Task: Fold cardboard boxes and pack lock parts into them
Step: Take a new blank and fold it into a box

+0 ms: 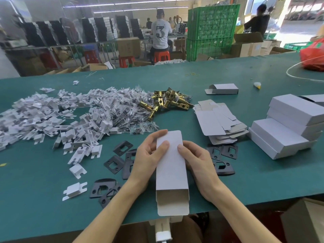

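Box (171, 165) on green table (245, 181), factory floor behind; left hand (149, 155) and right hand (196, 160) both grip its sides, thumbs on top.

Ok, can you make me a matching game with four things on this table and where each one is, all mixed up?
Things
1. brass latches
2. flat box blanks
3. red bag
4. open white box

Places
A. held between the left hand and the right hand
B. at the far right edge of the green table
C. stacked just left of the closed white boxes
D. heaped mid-table beside the clear packets

Pairs: 1-D, 2-C, 3-B, 4-A
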{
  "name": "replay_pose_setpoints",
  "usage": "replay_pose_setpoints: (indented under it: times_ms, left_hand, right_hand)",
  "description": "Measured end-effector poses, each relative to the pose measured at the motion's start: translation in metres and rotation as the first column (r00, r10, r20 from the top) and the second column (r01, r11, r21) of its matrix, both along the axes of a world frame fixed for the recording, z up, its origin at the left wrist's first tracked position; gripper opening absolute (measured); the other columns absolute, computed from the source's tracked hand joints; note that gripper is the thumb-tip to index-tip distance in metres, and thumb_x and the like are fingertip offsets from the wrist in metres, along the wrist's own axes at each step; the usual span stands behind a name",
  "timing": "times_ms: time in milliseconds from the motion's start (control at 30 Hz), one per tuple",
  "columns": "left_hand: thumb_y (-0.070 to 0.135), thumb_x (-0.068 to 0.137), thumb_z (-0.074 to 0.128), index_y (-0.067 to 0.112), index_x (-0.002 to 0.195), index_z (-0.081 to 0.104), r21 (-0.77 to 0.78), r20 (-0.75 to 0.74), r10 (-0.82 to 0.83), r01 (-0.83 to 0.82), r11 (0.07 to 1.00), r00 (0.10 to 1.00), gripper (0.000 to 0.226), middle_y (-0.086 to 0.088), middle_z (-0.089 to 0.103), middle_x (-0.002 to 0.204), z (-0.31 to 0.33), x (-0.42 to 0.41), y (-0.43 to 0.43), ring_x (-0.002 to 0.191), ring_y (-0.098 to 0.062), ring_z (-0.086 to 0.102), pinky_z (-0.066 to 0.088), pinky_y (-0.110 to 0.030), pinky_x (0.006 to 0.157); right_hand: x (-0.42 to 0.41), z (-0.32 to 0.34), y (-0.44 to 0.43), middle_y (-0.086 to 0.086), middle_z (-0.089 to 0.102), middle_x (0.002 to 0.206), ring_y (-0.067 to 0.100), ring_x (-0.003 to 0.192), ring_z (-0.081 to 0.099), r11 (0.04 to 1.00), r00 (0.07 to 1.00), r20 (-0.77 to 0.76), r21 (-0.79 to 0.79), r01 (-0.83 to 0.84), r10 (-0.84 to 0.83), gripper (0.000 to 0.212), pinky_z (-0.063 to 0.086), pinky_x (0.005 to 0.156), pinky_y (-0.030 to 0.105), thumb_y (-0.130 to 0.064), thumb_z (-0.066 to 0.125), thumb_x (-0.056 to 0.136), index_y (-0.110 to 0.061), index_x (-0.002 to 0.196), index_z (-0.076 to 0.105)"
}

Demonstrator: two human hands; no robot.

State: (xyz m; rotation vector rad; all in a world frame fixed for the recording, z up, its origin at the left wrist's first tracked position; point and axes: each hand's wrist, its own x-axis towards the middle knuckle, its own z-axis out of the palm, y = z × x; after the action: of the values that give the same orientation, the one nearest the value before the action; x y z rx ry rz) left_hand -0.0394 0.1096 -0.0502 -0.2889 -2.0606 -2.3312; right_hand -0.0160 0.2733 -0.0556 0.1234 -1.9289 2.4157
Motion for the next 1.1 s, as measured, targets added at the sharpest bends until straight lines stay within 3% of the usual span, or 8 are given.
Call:
replay_pose_setpoints:
  times_ms: [200,300,467,567,800,967,1100]
  left_hand:
    - [0.029,0.096,0.072,0.038,0.142,0.059,0.027,-0.035,-0.001,0.002,1.0,0.999,0.048,-0.007,0.075,0.122,0.0005,-0.001,0.0017,0.103,-0.028,0.075,0.063,-0.041,0.083]
    - [0.03,0.095,0.073,0.031,0.142,0.06,0.026,-0.02,0.003,-0.003,1.0,1.0,0.049,-0.008,0.077,0.119,-0.0006,-0.0013,0.0003,0.104,-0.027,0.075,0.063,-0.037,0.083]
    - [0.029,0.094,0.075,0.015,0.126,0.069,0.007,0.066,0.036,-0.036,0.999,0.997,0.035,-0.008,0.08,0.107,-0.0019,-0.0016,-0.0001,0.091,-0.021,0.075,0.061,-0.028,0.073]
    - [0.024,0.098,0.071,0.012,0.116,0.074,-0.052,0.064,0.041,-0.038,0.998,0.997,0.021,-0.006,0.079,0.106,-0.0038,-0.0035,0.0007,0.092,-0.017,0.073,0.059,-0.028,0.076]
    - [0.034,0.098,0.071,0.017,0.115,0.072,-0.166,0.011,0.037,-0.035,0.985,0.999,0.024,-0.005,0.07,0.12,-0.0005,-0.0025,0.0028,0.097,-0.008,0.069,0.054,-0.022,0.079]
    - [0.044,0.089,0.068,0.025,0.125,0.071,-0.167,0.005,-0.062,0.062,0.984,0.998,0.04,-0.003,0.07,0.121,0.0026,0.0014,0.003,0.105,-0.02,0.071,0.061,-0.037,0.086]
    - [0.048,0.091,0.072,0.025,0.121,0.075,-0.236,0.009,-0.047,0.048,0.971,0.999,0.038,-0.003,0.07,0.12,0.0035,0.0016,0.0031,0.103,-0.019,0.071,0.058,-0.03,0.081]
  right_hand:
    - [0.0011,0.0014,0.0,0.007,0.076,0.111,0.039,0.108,0.068,0.995,0.996,-0.026,-0.045,0.087,-0.088,0.022,0.056,0.094,0.055,-0.027,0.067,0.096,-0.019,0.115,0.075]
    - [0.0014,0.0015,0.0003,0.006,0.076,0.108,0.032,0.104,0.071,0.992,0.993,-0.018,-0.041,0.12,-0.121,0.024,0.058,0.092,0.05,-0.027,0.07,0.094,-0.016,0.114,0.072]
    - [0.0009,0.0021,0.0,0.012,0.074,0.1,0.022,0.089,0.068,0.985,0.987,0.021,-0.062,0.161,-0.16,0.022,0.055,0.085,0.049,-0.024,0.074,0.091,-0.009,0.106,0.069]
    - [0.0017,0.0026,0.0003,0.011,0.073,0.1,0.022,0.089,0.068,0.986,0.988,0.011,-0.054,0.156,-0.156,0.019,0.055,0.081,0.045,-0.022,0.073,0.092,-0.01,0.106,0.07]
    - [0.0018,0.0038,0.0006,0.011,0.074,0.1,0.022,0.087,0.067,0.986,0.99,0.024,-0.089,0.144,-0.142,0.02,0.055,0.079,0.043,-0.023,0.072,0.092,-0.009,0.106,0.07]
    - [0.0027,0.0057,0.001,0.012,0.073,0.093,0.024,0.079,0.069,0.992,0.994,0.035,-0.064,0.105,-0.103,0.02,0.057,0.068,0.039,-0.022,0.073,0.091,-0.007,0.102,0.068]
    - [0.0031,0.0068,0.0007,0.012,0.073,0.089,0.023,0.076,0.069,0.995,0.995,0.032,-0.045,0.094,-0.093,0.018,0.057,0.067,0.039,-0.022,0.074,0.091,-0.006,0.098,0.068]
